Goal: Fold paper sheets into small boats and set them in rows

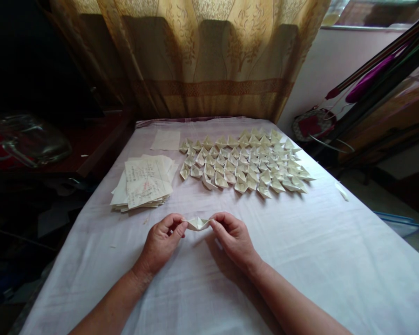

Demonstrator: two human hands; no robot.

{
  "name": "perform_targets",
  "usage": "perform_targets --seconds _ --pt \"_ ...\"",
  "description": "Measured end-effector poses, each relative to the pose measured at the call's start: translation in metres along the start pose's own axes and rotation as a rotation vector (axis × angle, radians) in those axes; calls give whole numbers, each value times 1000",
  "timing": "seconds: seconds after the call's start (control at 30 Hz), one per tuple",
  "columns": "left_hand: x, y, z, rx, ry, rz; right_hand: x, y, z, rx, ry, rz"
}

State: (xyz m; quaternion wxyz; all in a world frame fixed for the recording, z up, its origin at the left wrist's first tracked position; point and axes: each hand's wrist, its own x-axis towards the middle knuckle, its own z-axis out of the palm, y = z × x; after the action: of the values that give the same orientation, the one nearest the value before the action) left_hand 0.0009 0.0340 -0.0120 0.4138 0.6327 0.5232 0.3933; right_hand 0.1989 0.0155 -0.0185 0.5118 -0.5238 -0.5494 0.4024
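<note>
A folded paper boat is stretched between my two hands, just above the cloth. My left hand pinches its left tip between thumb and fingers. At the other tip, my right hand pinches in the same way. The boat's middle fold stands up a little between its raised ends. Beyond my hands, several finished paper boats sit in close rows. To the left lies a stack of paper sheets, the top one with handwriting on it.
A white cloth covers the surface. A single blank sheet lies behind the stack. Small paper scraps, one a white strip, lie on the cloth. A patterned curtain hangs at the back. Dark furniture stands at the left.
</note>
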Motion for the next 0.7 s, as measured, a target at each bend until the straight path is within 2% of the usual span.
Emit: perform_targets --seconds 0.13,0.37,0.47,0.57,0.7 --pt "1 -4 -5 127 19 83 0 2 -3 -155 20 -108" --pt "3 -8 -15 546 63 430 1 10 -6 -511 -36 -325" --pt "-3 0 -11 697 88 546 1 13 -6 -563 -64 -372" --pt "-9 9 -4 782 38 660 1 15 -5 -583 -74 -401" --pt "-8 11 0 812 -4 695 0 16 -6 -587 -89 -386"
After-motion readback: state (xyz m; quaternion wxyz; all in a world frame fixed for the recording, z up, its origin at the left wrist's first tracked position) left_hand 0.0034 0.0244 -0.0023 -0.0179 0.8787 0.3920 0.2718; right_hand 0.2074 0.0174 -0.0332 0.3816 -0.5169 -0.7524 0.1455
